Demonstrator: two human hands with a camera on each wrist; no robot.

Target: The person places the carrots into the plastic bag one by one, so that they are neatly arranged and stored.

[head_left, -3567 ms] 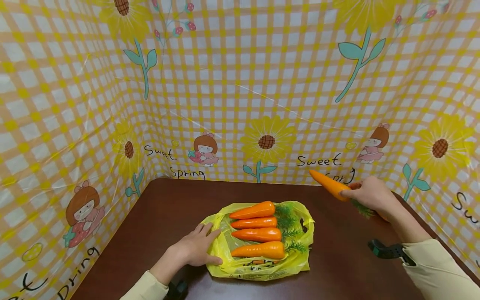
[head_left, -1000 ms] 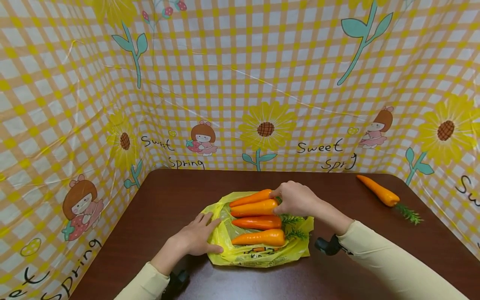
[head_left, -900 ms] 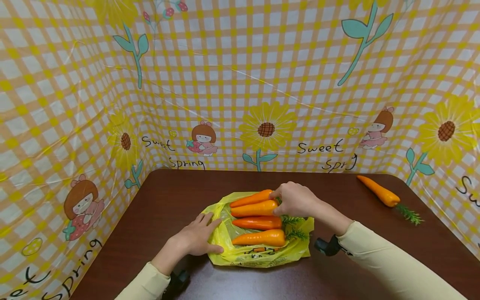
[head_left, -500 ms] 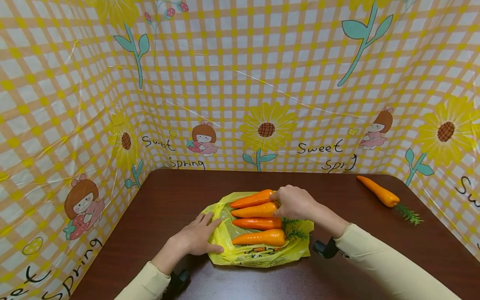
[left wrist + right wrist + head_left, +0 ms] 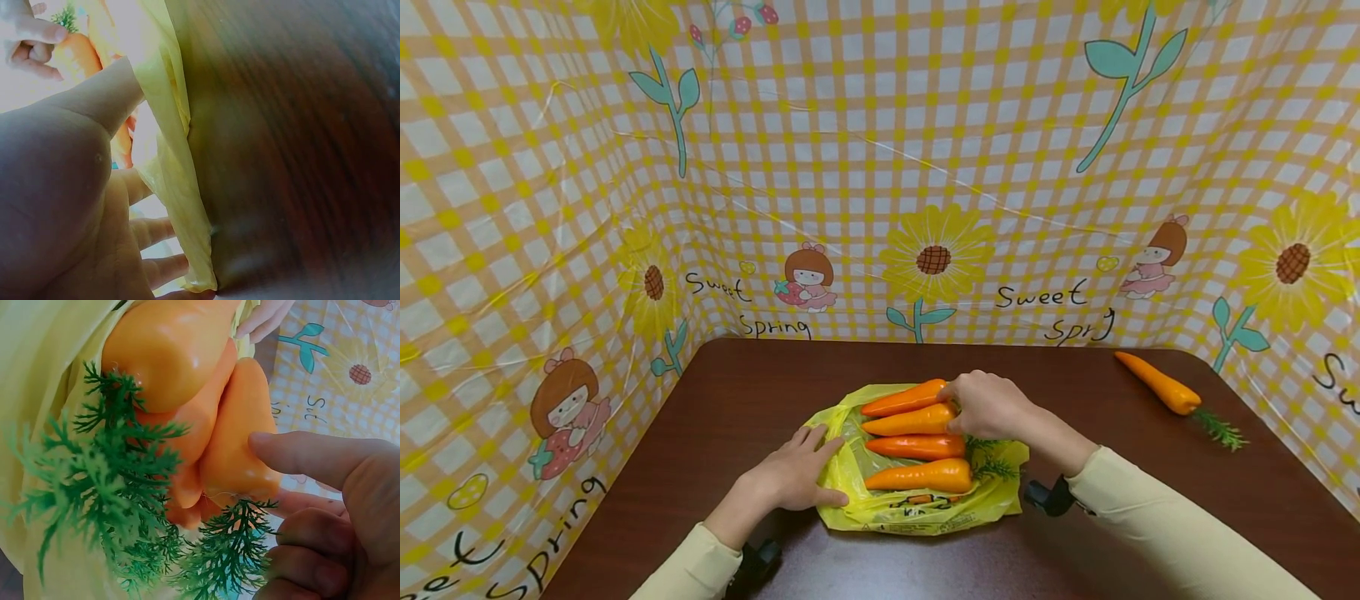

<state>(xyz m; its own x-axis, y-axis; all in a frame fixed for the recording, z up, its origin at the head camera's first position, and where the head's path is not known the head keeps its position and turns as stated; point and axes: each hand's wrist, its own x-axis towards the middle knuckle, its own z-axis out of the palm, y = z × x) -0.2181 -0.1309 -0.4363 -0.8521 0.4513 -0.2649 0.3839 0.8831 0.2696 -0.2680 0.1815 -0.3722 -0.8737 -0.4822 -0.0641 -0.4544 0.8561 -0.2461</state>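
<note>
My left hand (image 5: 790, 479) lies flat, fingers straight, pinning the yellow bag (image 5: 850, 467) to the tabletop (image 5: 737, 392). My right grip (image 5: 988, 404) pinches the second-farthest carrot (image 5: 910, 422) at its thick end, among four on the bag. Risk: the glossy carrot could slip, or nudge its touching neighbours off the plastic.
</note>
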